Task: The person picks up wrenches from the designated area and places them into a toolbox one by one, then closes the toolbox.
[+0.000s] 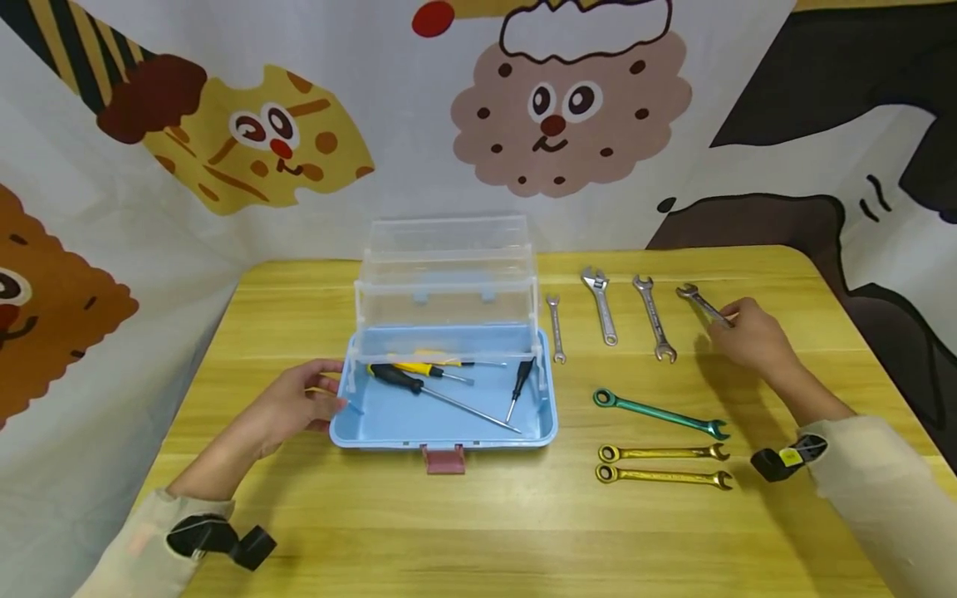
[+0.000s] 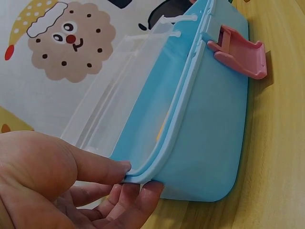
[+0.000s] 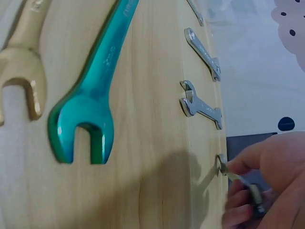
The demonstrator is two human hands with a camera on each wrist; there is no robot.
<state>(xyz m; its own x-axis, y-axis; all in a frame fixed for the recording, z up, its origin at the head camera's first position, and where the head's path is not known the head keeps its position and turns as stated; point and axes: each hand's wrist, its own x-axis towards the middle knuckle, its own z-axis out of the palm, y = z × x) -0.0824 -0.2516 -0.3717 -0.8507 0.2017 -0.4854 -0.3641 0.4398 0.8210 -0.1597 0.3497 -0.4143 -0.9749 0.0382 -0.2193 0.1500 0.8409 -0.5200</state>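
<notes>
My left hand (image 1: pixel 287 407) grips the left rim of a light blue toolbox (image 2: pixel 205 133), thumb on top and fingers below in the left wrist view. The clear lid (image 1: pixel 449 303) stands raised at the back. Inside lie a long black-handled screwdriver (image 1: pixel 396 378), yellow-handled screwdrivers (image 1: pixel 419 368) and a small black-handled screwdriver (image 1: pixel 523 378). At the table's right, my right hand (image 1: pixel 755 339) pinches one end of a silver open-end wrench (image 1: pixel 701 301), its other end pointing back and left. In the right wrist view, fingers hide part of this wrench.
Left of that wrench lie a silver double open-end wrench (image 1: pixel 654 320), an adjustable wrench (image 1: pixel 601 307) and a small wrench (image 1: pixel 556 328). Nearer are a green ratchet wrench (image 1: pixel 658 412) and two gold wrenches (image 1: pixel 661 453). A printed curtain (image 1: pixel 419 183) hangs behind the table (image 1: pixel 523 531).
</notes>
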